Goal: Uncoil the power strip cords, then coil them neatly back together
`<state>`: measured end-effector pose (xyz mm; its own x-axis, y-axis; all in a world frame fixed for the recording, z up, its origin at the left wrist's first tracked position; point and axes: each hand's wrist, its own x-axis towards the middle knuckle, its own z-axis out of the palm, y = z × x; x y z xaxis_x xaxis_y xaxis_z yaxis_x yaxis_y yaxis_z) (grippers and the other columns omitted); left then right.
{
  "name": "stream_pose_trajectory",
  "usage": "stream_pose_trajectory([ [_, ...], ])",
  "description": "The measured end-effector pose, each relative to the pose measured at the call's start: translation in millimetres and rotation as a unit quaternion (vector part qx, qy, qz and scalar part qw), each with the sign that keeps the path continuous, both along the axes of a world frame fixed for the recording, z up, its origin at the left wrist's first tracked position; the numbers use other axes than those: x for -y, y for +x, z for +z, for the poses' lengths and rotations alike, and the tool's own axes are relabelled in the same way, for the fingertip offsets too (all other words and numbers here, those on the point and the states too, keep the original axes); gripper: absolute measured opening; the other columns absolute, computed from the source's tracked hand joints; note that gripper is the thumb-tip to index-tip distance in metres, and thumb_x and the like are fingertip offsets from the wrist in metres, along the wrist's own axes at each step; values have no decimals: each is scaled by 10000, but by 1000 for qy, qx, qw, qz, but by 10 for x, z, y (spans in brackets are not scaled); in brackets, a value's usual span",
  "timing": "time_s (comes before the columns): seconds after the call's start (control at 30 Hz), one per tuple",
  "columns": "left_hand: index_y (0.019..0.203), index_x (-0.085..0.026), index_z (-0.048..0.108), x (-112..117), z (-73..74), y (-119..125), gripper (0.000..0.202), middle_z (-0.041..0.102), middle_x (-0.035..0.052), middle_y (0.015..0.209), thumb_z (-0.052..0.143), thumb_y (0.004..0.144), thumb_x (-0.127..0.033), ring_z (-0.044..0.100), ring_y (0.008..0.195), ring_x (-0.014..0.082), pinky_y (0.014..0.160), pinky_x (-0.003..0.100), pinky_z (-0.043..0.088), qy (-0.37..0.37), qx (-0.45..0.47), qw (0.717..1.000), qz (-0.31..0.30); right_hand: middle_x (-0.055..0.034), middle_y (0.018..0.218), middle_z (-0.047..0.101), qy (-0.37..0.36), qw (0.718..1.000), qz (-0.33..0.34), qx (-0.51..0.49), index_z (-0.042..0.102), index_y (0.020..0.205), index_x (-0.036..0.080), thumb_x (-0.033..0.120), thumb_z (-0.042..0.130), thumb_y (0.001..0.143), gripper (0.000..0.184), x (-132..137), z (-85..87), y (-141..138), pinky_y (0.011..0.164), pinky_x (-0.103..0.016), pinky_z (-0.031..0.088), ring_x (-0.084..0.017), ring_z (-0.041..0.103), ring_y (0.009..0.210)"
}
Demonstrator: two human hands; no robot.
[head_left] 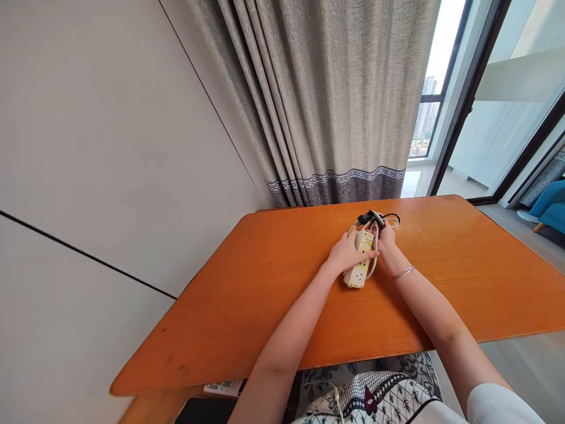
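Note:
A white and yellow power strip (359,272) lies on the wooden table (273,282), its sockets facing up. Across its middle rests my left hand (345,252), with the thumb on one side and the fingers round the other. At the strip's far end a bundle of black and white cables (373,219) is gathered, and a white length loops down along the strip's right side. My right hand (386,237) is closed on this bundle; its fingertips are partly hidden among the cables.
A pale wall (110,129) runs along the table's left side. Behind the table hang grey curtains (344,94), with a window and dark-framed sliding door to the right. A blue chair (549,206) stands far right. Below the table's near edge is a patterned cloth on the lap (375,394).

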<state>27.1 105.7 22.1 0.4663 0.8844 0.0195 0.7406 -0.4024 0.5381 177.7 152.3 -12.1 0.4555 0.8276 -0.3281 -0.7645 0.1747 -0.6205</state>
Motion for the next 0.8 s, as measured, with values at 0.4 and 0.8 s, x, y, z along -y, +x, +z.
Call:
stream_pose_trajectory([
  [0.4,1531,-123,272,85,64,56,1064,538,252,1360,751,651,-480,587,1208,419,947,458,464,40,-33,998,35,49,511,526,-35,998,37,45,512,761,239,413,408,992,308,-2,-83,-9,528,-257,521,-133,535,476],
  [0.8,1465,-143,361,-443,172,-736,920,566,235,1325,729,675,-438,615,1172,407,924,463,498,65,-192,970,131,-14,759,691,-73,956,260,116,616,865,196,227,640,864,39,189,-287,-354,545,-211,494,-114,628,613],
])
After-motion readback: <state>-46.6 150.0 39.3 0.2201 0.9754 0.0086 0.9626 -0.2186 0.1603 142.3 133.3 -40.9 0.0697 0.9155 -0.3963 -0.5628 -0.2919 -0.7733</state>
